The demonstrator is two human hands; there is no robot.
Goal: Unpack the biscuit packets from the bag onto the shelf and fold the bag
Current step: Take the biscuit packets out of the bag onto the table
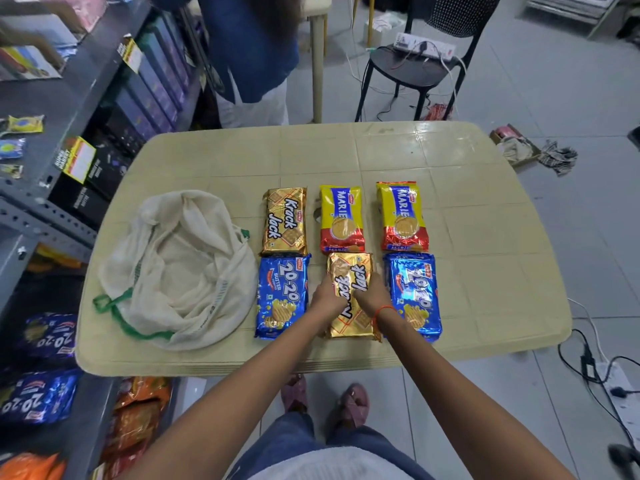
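Several biscuit packets lie in two rows on the beige table (pixel 485 237). The far row holds a gold Krack Jack packet (pixel 284 221) and two yellow Marie packets (pixel 341 220) (pixel 402 216). The near row holds a blue 20-20 packet (pixel 281 296), a second gold Krack Jack packet (pixel 351 271) and another blue 20-20 packet (pixel 414 296). My left hand (pixel 325 296) and my right hand (pixel 372 294) both rest on the near gold packet, fingers curled on its sides. The cream cloth bag (pixel 180 268) with green handles lies open and slack at the left.
A metal shelf (pixel 45 216) with boxes and snack packets runs along the left. A person in blue (pixel 252 46) stands behind the table. A black chair (pixel 412 64) with a power strip stands far right. Cables (pixel 588 362) trail on the floor at right.
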